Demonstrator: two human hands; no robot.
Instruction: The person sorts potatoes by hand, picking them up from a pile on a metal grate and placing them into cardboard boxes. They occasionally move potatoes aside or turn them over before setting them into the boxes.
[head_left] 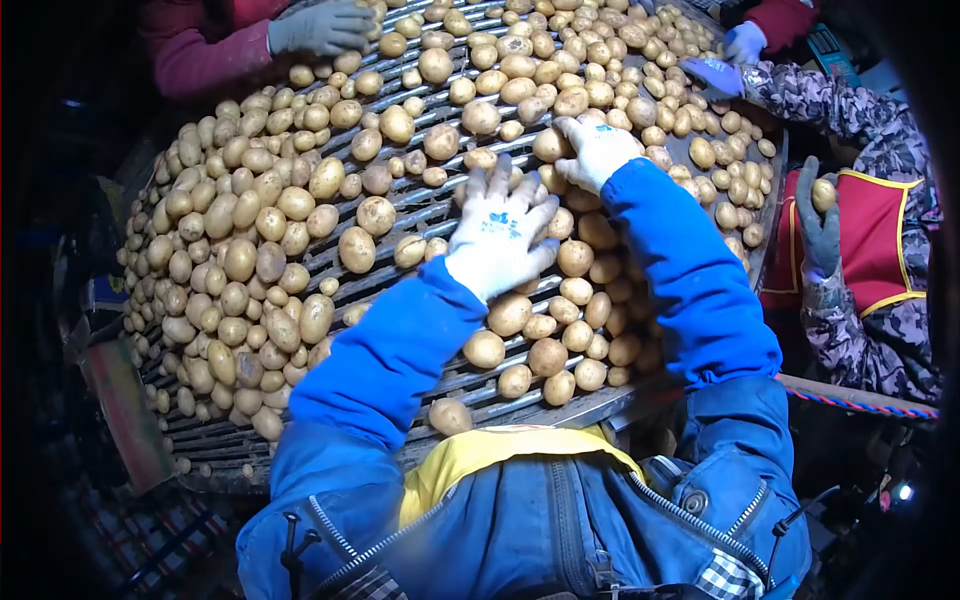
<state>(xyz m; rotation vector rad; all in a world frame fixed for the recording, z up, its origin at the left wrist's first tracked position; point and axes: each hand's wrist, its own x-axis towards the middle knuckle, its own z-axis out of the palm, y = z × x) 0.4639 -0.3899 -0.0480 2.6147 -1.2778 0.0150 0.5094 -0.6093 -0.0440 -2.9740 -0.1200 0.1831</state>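
Many potatoes (pixel 240 258) lie over a slatted metal rack (pixel 395 215). Wearing a white glove, my left hand (pixel 500 228) is spread palm down over potatoes near the middle, fingers apart and pointing away from me. Just to its right and farther forward, my right hand (pixel 598 150), also in a white glove, rests by a potato (pixel 550 145). Its fingers are bent toward that potato, with the thumb below; whether it grips the potato cannot be made out. Both sleeves are blue.
A co-worker's gray-gloved hand (pixel 322 28) reaches in at the top left. At the right, a person in camouflage sleeves (pixel 885 130) and a red apron (pixel 870 235) has one hand holding a potato (pixel 823 195). Another gloved hand (pixel 745 42) is at the top right.
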